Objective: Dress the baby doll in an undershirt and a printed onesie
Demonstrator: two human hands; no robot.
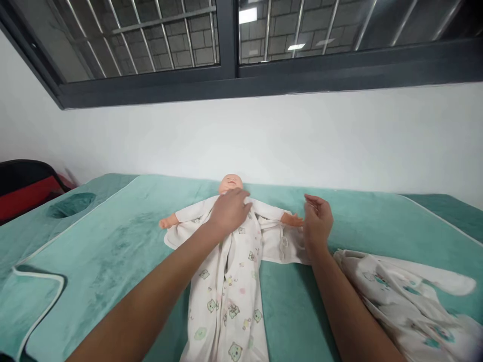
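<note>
1. The left hand (232, 210) lies back upward across the doll's upper chest, just below its chin. Its fingers bend over the neckline; their undersides are hidden, so I cannot tell whether they grip cloth or only press on it.
2. The left forearm slants up from the lower left, crossing part of the clothing.
3. The right hand (318, 221) is raised at the doll's outstretched arm, wrist bent, fingers curled inward with the tips near the thumb. Whether anything is pinched there, or whether it touches the doll's fingers, I cannot tell. Its forearm rises from the lower right.
4. The doll (230, 183) lies on its back between the forearms, head toward the wall, arms spread in white sleeves. Its chest is partly covered by the left hand.
5. A bear-print garment (234, 301) runs down over the body, hiding the legs; its lower end is cut off.
6. A pale flap (283, 244) spreads beneath the doll's arm near the right hand, its outer edge partly hidden.
7. A crumpled white garment (407, 296) lies beyond the right forearm, cut off and blurred at the corner.
8. All rest on a green cover (128, 251). A red-and-black object (30, 193) is cropped at far left.
9. Behind are a white wall (332, 136) and a barred window, cropped above.
</note>
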